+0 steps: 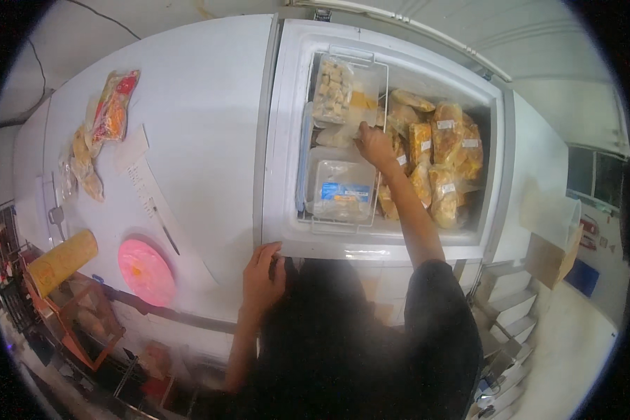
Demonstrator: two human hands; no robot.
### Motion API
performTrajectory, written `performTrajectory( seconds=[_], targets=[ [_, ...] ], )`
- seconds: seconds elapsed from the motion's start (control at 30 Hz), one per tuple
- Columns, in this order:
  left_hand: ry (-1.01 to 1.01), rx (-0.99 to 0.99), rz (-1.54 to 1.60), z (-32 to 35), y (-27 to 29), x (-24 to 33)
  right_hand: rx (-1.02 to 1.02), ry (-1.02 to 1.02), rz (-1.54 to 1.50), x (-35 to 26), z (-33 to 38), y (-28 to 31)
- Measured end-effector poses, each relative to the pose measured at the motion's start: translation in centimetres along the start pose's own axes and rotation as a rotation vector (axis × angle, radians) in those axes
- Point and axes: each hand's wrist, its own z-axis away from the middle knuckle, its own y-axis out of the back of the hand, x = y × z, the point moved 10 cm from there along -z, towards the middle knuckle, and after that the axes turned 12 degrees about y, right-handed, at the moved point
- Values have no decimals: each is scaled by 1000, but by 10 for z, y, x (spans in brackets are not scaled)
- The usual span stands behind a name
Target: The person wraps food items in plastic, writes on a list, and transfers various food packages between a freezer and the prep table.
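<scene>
I see one open chest freezer (287,140) with one wire basket (343,224) hung inside. In the basket I count two packs: a bag of pale dumplings (332,89) at the far end and a clear tub (341,189) at the near end. Right of the basket lies a heap of yellow bagged food (444,150). My right hand (374,143) is inside the freezer, fingers curled onto a flat clear bag (339,134) between those packs. My left hand (262,273) grips the freezer's near rim. On the shut lid left of the opening sits one pink round disc (145,271).
</scene>
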Motion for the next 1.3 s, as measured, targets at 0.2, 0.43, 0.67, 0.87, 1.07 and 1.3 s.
performTrajectory(
  seconds=[0.2, 0.43, 0.67, 0.87, 1.07, 1.3],
  targets=[
    [0, -69, 25, -10, -18, 11, 155, -18, -61, -15, 19, 105],
    [206, -326, 975, -57, -66, 25, 203, -137, -775, -71, 113, 165],
    [231, -207, 1321, -39, -31, 50, 24, -183, -1223, -170, 172, 134],
    [183, -91, 1351, -15, -9, 33, 185, 62, -1090, -239, 165, 163],
    [169, -140, 1328, -7, -1, 24, 114, 61, -1128, -254, 159, 157],
    [297, -101, 1233, 3, -13, -45, 281, 31, -824, -143, 134, 133]
  ],
)
